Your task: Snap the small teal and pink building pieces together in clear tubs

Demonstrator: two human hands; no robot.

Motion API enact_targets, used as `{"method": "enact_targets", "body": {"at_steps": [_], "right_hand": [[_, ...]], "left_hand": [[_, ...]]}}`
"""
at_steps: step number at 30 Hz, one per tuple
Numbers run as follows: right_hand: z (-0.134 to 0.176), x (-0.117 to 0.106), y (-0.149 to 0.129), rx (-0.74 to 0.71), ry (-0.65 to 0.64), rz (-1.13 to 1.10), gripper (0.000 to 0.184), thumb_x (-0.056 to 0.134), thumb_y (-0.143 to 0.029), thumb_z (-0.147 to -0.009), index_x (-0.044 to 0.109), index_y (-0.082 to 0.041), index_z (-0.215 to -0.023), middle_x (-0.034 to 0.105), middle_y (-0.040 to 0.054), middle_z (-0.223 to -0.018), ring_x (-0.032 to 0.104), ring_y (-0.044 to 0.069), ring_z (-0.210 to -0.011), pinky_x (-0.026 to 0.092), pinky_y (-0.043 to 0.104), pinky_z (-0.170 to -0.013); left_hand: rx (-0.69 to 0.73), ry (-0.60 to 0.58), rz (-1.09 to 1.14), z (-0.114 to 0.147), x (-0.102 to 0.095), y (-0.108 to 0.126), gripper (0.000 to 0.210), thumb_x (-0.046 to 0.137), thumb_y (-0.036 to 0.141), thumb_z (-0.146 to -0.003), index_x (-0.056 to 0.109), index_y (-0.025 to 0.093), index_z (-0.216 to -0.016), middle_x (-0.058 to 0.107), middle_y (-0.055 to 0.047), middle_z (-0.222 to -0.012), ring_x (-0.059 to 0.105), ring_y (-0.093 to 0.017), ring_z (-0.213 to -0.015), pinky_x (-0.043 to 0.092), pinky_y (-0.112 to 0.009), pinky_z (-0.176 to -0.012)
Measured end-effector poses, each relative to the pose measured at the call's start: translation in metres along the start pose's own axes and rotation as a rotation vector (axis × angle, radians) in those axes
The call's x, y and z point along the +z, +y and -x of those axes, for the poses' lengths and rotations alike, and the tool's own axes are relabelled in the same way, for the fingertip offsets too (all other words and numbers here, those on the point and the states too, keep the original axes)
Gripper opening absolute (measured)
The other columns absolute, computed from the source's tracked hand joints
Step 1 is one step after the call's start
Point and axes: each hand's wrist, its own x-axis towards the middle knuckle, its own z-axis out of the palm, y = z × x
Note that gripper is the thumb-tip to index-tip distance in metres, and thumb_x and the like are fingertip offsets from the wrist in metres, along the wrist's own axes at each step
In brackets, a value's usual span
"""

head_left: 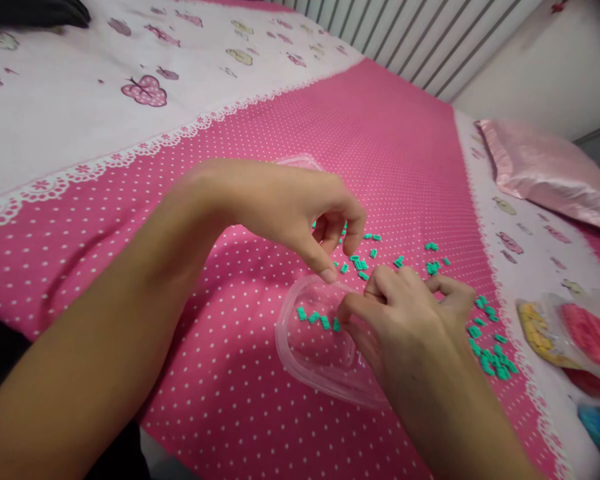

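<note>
Clear lid (310, 350) lies on the pink dotted bedsheet (215, 373), R edge partly hidden under R forearm. In it, a short row of green pcs (325, 323), 4 visible, running from its L side toward R hand. Just beyond lid: a clear tub (303, 160), mostly hidden behind L hand (293, 200). L hand hangs over lid's far rim, palm down, fingers curled, thumb apart from them, no pc seen in it. Loose green pcs (360, 265) lie scattered past lid's far side, w/ more farther out to the R. R hand (410, 320) is over lid's R half, fingers bunched at the row's last pc; can't tell if it's gripping it, tips hidden.

Step in hand, prob.: R hand working on that end pc, lining it up w/ the row. Next move calls for a light fingertip pinch & steady release, w/o nudging neighbours. R of lid, past R hand: a green heap (495, 360), then bagged yellow pcs (535, 337) & bagged pink pcs (590, 333).
</note>
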Motion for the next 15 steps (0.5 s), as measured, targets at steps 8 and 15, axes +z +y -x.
{"method": "enact_targets", "body": {"at_steps": [8,15], "right_hand": [[0.0001,-0.0004,-0.0022,-0.006,0.001,0.051,0.026,0.066,-0.004,-0.079,0.067,-0.026,-0.066,0.053,0.0016,-0.077,0.047,0.021,-0.077,0.028,0.042,-0.081],[-0.0013,0.0011,-0.0044,0.026,0.018,0.084,0.026,0.068,-0.005,-0.081,0.069,-0.026,-0.066,0.053,0.0012,-0.077,0.047,0.021,-0.080,0.028,0.042,-0.084]], "left_hand": [[-0.090,-0.072,0.007,-0.0007,0.0003,0.0042,0.026,0.082,0.041,-0.076,0.074,0.022,-0.092,0.070,0.003,-0.076,0.059,-0.014,-0.069,0.036,-0.024,-0.063],[-0.129,-0.093,0.013,-0.0005,0.0003,0.0064,0.024,0.082,0.037,-0.076,0.075,0.022,-0.093,0.071,0.003,-0.078,0.060,-0.014,-0.073,0.038,-0.023,-0.066]]}}
